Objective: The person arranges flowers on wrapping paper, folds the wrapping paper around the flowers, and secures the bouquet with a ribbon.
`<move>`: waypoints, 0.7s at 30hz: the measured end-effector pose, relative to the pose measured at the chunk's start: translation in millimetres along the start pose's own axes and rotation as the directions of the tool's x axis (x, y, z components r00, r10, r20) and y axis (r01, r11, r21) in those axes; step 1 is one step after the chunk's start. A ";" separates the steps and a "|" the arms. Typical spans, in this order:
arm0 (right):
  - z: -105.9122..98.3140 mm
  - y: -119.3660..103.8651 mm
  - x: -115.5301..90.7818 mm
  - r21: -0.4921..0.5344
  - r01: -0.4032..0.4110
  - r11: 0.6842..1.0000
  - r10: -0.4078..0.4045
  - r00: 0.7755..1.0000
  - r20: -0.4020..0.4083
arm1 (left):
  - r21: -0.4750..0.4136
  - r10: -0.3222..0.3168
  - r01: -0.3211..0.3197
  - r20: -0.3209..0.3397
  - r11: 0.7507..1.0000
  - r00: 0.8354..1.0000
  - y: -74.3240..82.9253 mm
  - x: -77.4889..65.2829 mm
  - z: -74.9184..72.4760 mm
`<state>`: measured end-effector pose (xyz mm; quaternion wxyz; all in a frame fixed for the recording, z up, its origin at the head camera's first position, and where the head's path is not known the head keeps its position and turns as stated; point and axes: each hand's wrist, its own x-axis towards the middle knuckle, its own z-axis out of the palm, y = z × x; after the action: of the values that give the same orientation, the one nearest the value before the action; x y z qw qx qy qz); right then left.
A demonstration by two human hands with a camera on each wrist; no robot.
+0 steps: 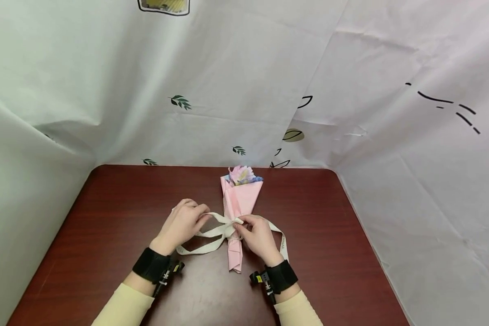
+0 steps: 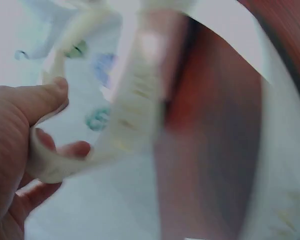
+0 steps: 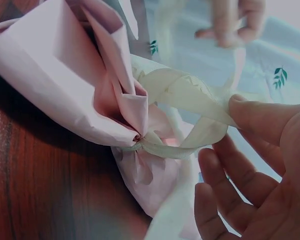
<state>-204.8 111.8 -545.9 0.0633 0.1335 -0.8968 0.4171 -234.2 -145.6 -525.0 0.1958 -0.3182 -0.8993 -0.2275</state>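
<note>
A bouquet wrapped in pink paper (image 1: 243, 198) lies on the table, its pale pink and blue flowers (image 1: 242, 175) at the far end. Around its narrow waist runs a cream ribbon (image 1: 203, 250), with loops and tails out to both sides. My left hand (image 1: 182, 225), left of the bouquet, holds a loop of ribbon (image 2: 137, 100) between thumb and fingers. Right at the tie, my right hand (image 1: 261, 239) pinches the ribbon (image 3: 182, 95) with its thumb and index finger, the other fingers loosely bent. The right wrist view shows the paper (image 3: 55, 75) gathered tight at the tie.
The dark red wooden table (image 1: 322, 253) has rounded far corners. White cloth (image 1: 236, 81) with printed leaves hangs behind it and along both sides. One ribbon tail (image 1: 284, 246) trails beyond my right hand. Black straps with small cameras (image 1: 283, 276) sit on both wrists.
</note>
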 end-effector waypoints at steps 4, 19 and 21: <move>0.8 -0.9 0.2 0.015 -0.026 1.000 0.026 1.000 0.014 | -0.259 -0.118 0.134 0.076 0.957 0.990 20.6 2.5 -20.4; 3.2 3.1 2.7 -0.015 -0.055 0.998 0.054 0.996 -0.075 | -0.710 -0.103 0.298 0.305 0.639 0.947 35.9 4.7 -92.5; 3.0 3.2 2.6 -0.011 -0.064 0.998 0.063 0.995 -0.072 | -0.698 -0.090 0.283 0.300 0.658 0.950 35.9 5.2 -96.6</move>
<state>-208.2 111.0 -549.6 0.0831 0.0896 -0.9005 0.4174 -194.2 -169.7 -433.0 -0.0824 -0.3002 -0.7768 -0.5474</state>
